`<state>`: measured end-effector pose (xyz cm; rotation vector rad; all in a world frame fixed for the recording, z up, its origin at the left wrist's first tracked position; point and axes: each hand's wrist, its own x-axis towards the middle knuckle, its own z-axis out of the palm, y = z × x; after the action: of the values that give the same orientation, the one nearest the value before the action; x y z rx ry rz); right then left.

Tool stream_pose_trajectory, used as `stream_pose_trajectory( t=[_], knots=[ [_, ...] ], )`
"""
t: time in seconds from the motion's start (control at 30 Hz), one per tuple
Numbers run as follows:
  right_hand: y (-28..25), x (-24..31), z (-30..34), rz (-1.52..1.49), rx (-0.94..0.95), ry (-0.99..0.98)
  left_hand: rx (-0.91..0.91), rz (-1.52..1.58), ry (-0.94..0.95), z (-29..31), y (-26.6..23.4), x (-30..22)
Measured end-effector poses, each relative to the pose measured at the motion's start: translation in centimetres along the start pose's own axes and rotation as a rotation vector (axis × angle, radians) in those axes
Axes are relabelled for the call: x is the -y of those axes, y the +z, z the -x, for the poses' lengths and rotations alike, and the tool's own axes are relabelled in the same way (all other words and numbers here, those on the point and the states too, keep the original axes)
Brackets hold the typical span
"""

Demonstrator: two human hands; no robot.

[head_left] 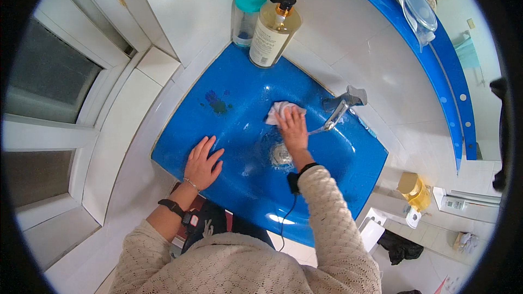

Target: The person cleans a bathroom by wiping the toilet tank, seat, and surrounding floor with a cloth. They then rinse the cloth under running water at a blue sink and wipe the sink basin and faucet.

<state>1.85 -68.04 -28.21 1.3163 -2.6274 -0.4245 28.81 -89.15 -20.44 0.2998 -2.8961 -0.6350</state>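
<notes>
A pale pink-white cloth (272,115) is bunched against the far inner wall of a blue sink (245,196). My right hand (293,130) presses on it, fingers over the cloth. Just right of that hand, a chrome tap (340,110) reaches over the basin, and a thin stream seems to leave its spout. Below the hand lies the drain (281,155), partly hidden by my right wrist, with wet glints around it. On the sink's left front rim, my left hand (204,163) rests flat with its fingers spread and holds nothing.
A pump bottle (269,35) and a clear jar with a turquoise lid (248,13) stand at the sink's back corner. Dark blue-green stains (217,102) mark the left ledge. A blue-framed mirror (463,98) hangs at right. Left is a window (54,71).
</notes>
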Motion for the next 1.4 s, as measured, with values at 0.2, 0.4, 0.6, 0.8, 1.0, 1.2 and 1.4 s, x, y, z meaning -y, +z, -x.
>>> stream_pose_trajectory(
  t=[0.2,0.4,0.6,0.8,1.0,1.2,1.4],
  knots=[
    [-1.4,-8.6,8.4,-0.01,0.202,-0.107,-0.023,-0.012,0.008,-0.1,-0.3,0.0],
    [-2.4,-5.6,19.9,-0.192,0.44,-0.123,-0.059,-0.006,0.04,-0.3,0.1,-0.1],
    [-5.1,1.9,17.5,-0.578,0.551,0.092,-0.039,-0.035,0.017,0.2,-0.2,0.2],
    [-6.6,10.7,5.5,-1.451,0.105,0.263,-0.039,-0.02,0.04,0.0,-0.3,-0.1],
    [-9.8,17.9,8.3,-0.985,0.023,0.073,-0.053,-0.007,-0.017,0.4,0.5,0.8],
    [-12.7,9.3,20.7,-0.784,0.184,-0.012,-0.014,-0.011,-0.031,0.1,0.5,0.2],
    [-8.6,-3.4,28.2,-0.485,0.396,-0.032,-0.011,0.012,-0.015,0.1,0.6,0.2]
  ],
)
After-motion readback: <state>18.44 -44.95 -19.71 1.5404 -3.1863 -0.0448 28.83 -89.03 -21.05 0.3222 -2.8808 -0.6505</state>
